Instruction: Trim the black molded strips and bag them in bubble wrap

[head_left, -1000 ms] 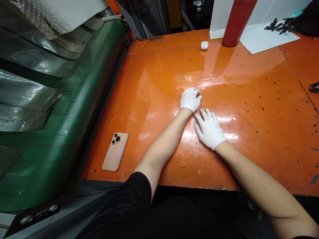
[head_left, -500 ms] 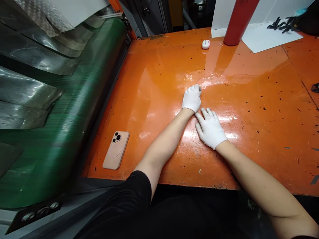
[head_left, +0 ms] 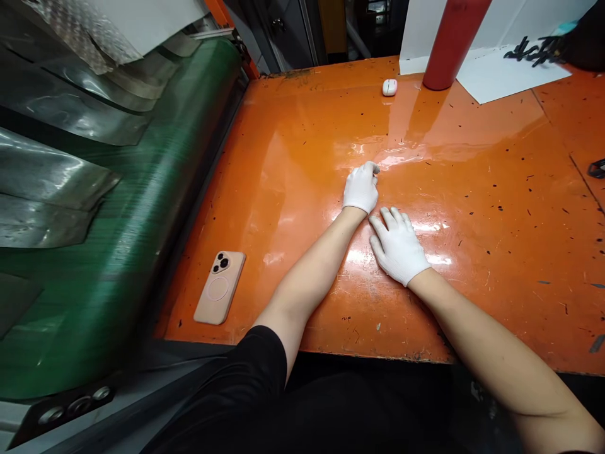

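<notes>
The white-gloved left hand [head_left: 360, 188] rests on the orange tabletop [head_left: 477, 170], its fingers loosely curled downward and its grip closed on nothing. Just below and to the right, the white-gloved right hand [head_left: 397, 246] lies flat on the same glossy surface, its fingers [head_left: 388, 217] slightly spread and its grip open and empty. The 2 hands sit close together near the middle of the tabletop without touching. Both bare forearms reach in from the near edge, and a black sleeve [head_left: 258, 359] covers the left upper arm.

Well to the left of the hands, a smartphone in a peach case [head_left: 220, 287] lies face down with its 3 camera lenses toward the far end. Beyond the hands, near the far edge, sits a small white rounded case [head_left: 389, 87]. Beside it stands an upright red cylinder [head_left: 451, 44], and to its right lies a white paper sheet [head_left: 513, 74] with black pieces [head_left: 534, 52] on it. Along the tabletop's left side runs a green roller [head_left: 123, 202], with crumpled metal sheets [head_left: 51, 183] lying over it.
</notes>
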The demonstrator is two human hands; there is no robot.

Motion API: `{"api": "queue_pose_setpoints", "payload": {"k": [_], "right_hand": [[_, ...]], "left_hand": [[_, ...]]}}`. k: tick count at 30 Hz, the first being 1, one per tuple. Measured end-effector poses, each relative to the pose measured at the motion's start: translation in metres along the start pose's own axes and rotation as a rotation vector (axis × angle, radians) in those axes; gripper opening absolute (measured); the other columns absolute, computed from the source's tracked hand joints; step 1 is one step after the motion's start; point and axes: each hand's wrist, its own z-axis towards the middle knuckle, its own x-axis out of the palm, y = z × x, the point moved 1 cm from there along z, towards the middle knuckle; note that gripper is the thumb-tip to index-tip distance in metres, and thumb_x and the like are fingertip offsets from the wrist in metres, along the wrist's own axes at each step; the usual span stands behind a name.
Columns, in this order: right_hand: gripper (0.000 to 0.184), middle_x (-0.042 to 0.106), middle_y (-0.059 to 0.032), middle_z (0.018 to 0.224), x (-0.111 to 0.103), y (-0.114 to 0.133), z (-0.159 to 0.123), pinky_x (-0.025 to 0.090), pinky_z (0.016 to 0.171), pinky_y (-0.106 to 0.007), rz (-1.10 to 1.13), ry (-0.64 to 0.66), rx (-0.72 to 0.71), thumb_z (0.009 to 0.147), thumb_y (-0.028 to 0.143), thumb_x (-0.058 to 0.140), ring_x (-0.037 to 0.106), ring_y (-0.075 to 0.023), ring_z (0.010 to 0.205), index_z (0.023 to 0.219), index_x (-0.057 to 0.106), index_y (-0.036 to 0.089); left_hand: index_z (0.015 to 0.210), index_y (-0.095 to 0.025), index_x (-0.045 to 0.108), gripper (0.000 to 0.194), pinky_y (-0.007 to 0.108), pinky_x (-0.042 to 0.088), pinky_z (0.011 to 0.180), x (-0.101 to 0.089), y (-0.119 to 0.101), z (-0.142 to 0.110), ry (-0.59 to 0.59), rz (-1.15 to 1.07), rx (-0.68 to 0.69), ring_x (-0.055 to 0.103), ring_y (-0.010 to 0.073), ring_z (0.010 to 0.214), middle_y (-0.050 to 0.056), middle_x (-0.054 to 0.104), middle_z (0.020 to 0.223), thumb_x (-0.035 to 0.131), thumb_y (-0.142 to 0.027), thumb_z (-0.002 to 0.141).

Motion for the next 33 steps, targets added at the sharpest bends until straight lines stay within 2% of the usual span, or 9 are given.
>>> {"api": "queue_pose_setpoints", "payload": {"k": [12, 17, 23, 27, 33], "right_hand": [[0.055, 0.047, -0.0220, 0.160, -0.0003, 0.0002, 0.0002, 0.028, 0.125, -0.057, -0.007, -0.002, 0.004, 0.107, 0.032, 0.036, 0.037, -0.0390, 0.150, 0.153, 0.055, 0.010], [0.055, 0.047, -0.0224, 0.159, 0.0017, -0.0008, -0.0003, 0.029, 0.125, -0.056, -0.022, -0.013, -0.009, 0.107, 0.032, 0.035, 0.038, -0.0395, 0.150, 0.152, 0.056, 0.010], [0.054, 0.047, -0.0227, 0.159, 0.0022, -0.0014, -0.0006, 0.028, 0.126, -0.056, -0.020, -0.010, -0.011, 0.107, 0.033, 0.035, 0.037, -0.0400, 0.151, 0.152, 0.055, 0.010], [0.054, 0.046, -0.0227, 0.160, 0.0008, -0.0008, -0.0004, 0.027, 0.126, -0.056, -0.009, 0.001, -0.005, 0.107, 0.032, 0.036, 0.036, -0.0389, 0.151, 0.153, 0.055, 0.010], [0.054, 0.047, -0.0230, 0.160, 0.0005, -0.0012, -0.0005, 0.027, 0.126, -0.056, -0.002, -0.001, -0.009, 0.106, 0.032, 0.036, 0.036, -0.0388, 0.151, 0.152, 0.055, 0.009]], "left_hand": [[0.129, -0.028, 0.066, 0.036, 0.038, 0.049, 0.106, 0.0018, 0.0035, 0.0004, -0.007, -0.093, -0.036, 0.064, 0.0249, 0.120, 0.006, 0.076, 0.110, 0.052, -0.011, 0.100], [0.128, -0.029, 0.068, 0.033, 0.037, 0.050, 0.106, 0.0035, 0.0057, 0.0007, -0.021, -0.108, -0.055, 0.065, 0.0246, 0.120, 0.007, 0.076, 0.117, 0.051, -0.017, 0.103], [0.132, -0.029, 0.067, 0.036, 0.036, 0.048, 0.109, 0.0020, 0.0038, 0.0005, -0.022, -0.117, -0.039, 0.064, 0.0238, 0.121, 0.006, 0.076, 0.112, 0.045, -0.018, 0.105], [0.129, -0.028, 0.069, 0.032, 0.036, 0.047, 0.110, 0.0006, 0.0024, -0.0006, -0.014, -0.094, -0.032, 0.063, 0.0245, 0.125, 0.007, 0.075, 0.119, 0.050, -0.022, 0.105], [0.127, -0.029, 0.069, 0.035, 0.037, 0.046, 0.113, 0.0001, 0.0012, -0.0010, 0.017, -0.053, 0.008, 0.061, 0.0237, 0.128, 0.005, 0.075, 0.126, 0.050, -0.015, 0.102]]}}
